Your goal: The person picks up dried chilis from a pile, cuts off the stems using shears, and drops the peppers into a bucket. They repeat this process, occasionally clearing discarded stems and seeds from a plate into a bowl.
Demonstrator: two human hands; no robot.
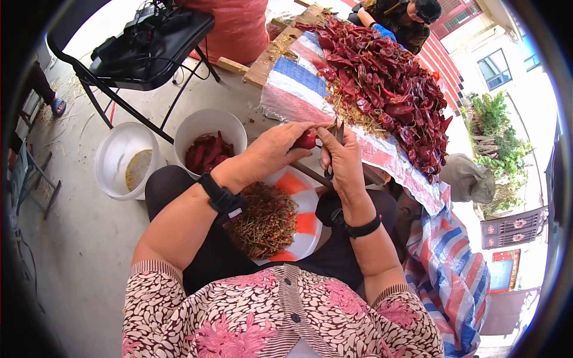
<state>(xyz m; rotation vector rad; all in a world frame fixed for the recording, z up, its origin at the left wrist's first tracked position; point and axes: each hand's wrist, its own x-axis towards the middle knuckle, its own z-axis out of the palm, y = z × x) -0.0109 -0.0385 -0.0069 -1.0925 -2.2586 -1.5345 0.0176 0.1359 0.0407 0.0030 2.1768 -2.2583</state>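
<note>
My left hand [271, 149] is closed around a dark red chili pepper [305, 140], held in front of me above my lap. Close beside it, my right hand [346, 164] grips a pair of scissors [339, 132]; the blades point up near the pepper's end, and part of the handles is hidden by my fingers. Below both hands, a white and orange basin [307, 223] holds a heap of cut stems [262, 221]. To the left of my left hand stands a white bucket [233, 122] with red chili peppers [206, 156] inside.
A large pile of dried chili peppers [382, 83] lies on a striped woven sheet [298, 89] over a table. Another white bucket [113, 164] has yellowish bits inside. A black folding chair [173, 45] carries cables. Across the table is a person [394, 21] with a blue glove.
</note>
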